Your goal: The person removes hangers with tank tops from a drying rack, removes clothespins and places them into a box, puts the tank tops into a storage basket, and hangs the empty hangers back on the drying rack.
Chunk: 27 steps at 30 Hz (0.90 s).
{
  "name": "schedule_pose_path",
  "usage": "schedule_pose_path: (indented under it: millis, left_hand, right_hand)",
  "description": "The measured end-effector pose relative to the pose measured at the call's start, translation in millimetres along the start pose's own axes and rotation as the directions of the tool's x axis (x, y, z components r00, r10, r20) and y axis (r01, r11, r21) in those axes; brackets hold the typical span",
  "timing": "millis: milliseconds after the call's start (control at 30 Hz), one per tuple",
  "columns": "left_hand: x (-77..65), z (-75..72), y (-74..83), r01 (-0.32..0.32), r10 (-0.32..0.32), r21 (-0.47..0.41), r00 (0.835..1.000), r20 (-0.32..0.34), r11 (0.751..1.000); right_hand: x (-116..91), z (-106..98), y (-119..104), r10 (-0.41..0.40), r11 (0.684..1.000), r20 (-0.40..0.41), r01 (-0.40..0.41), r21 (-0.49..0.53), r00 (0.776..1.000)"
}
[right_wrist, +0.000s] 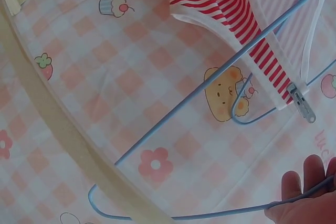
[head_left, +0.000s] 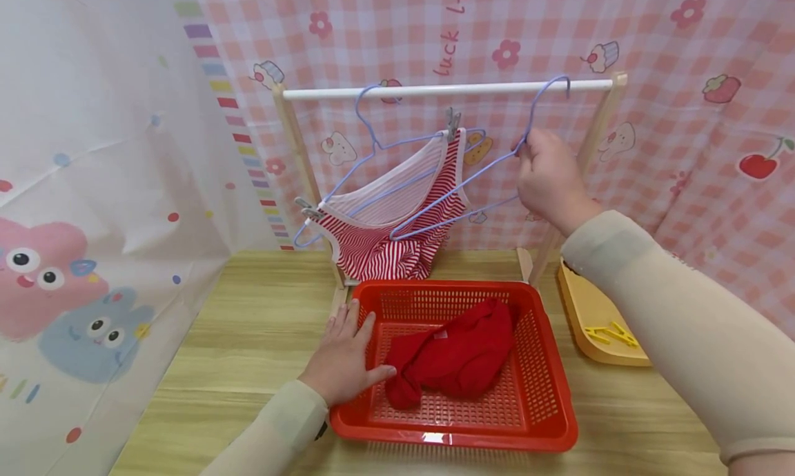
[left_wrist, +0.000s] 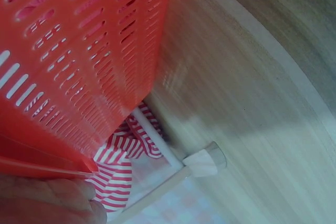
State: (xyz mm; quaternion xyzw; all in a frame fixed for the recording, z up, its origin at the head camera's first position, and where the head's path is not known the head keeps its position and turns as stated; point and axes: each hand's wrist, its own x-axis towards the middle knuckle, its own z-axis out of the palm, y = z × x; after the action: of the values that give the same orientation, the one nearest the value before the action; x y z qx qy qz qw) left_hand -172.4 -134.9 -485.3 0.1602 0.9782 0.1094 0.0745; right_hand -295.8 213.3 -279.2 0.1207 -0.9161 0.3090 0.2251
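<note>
My right hand (head_left: 549,179) grips a blue wire hanger (head_left: 484,172) just below its hook, which reaches over the right end of the white rail (head_left: 435,90). No garment is on this hanger. To its left, a red-and-white striped tank top (head_left: 397,262) is pinned by grey clips (head_left: 453,124) to a second blue hanger (head_left: 373,132) that hooks over the rail. Fingers spread, my left hand (head_left: 340,359) rests on the left rim of the red basket (head_left: 453,439). A crumpled red garment (head_left: 459,355) lies inside the basket.
Wooden posts (head_left: 599,124) hold up the rail at both ends. A yellow tray (head_left: 596,355) with yellow clothespins (head_left: 615,333) sits right of the basket, partly behind my right arm. A pink checked cloth (head_left: 397,41) hangs behind the rack.
</note>
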Motion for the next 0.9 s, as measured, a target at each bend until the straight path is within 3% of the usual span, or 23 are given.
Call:
schedule_pose_path:
  millis: [900]
  left_hand:
    - [0.3, 1.8, -1.7, -0.003, 0.003, -0.011, 1.0, -0.001, 1.0]
  right_hand:
    - [8.4, -12.2, -0.2, 0.009, 0.999, -0.056, -0.011, -0.034, 0.998]
